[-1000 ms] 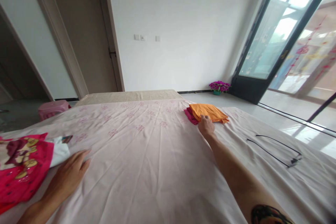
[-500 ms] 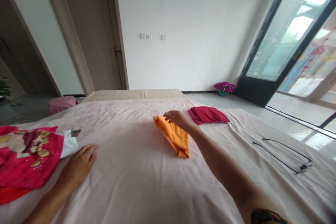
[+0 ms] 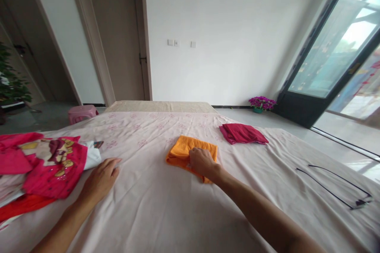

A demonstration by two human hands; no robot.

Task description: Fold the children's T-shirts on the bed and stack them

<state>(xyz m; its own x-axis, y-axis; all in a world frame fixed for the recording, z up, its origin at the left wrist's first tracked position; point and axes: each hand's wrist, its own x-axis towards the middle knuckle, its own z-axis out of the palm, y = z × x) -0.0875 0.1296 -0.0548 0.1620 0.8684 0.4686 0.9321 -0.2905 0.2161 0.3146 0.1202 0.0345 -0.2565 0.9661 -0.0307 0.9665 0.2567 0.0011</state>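
A folded orange garment (image 3: 181, 146) lies near the middle of the pale pink bedsheet (image 3: 142, 201). On top of it is my right hand (image 3: 202, 162), fingers curled down and closed on the cloth; the fingertips are partly hidden. My left hand (image 3: 103, 176) rests on the sheet with its fingers stretched out, holding nothing. Just left of that hand is a heap of clothes, with a bright pink printed shirt (image 3: 63, 182) on top and a white piece (image 3: 93, 155) poking out. Beyond the orange garment to the right sits a folded dark red garment (image 3: 243, 133).
Black-framed glasses (image 3: 335, 185) lie with their arms unfolded on the right of the sheet. Past the bed's far left corner stands a pink stool (image 3: 82, 114). Purple flowers (image 3: 263, 102) stand on the floor by the glass door (image 3: 323, 55).
My right hand has moved from the orange garment's far edge down onto its middle, and the garment now lies flatter and wider. The view has turned slightly left. My left hand stays on the sheet.
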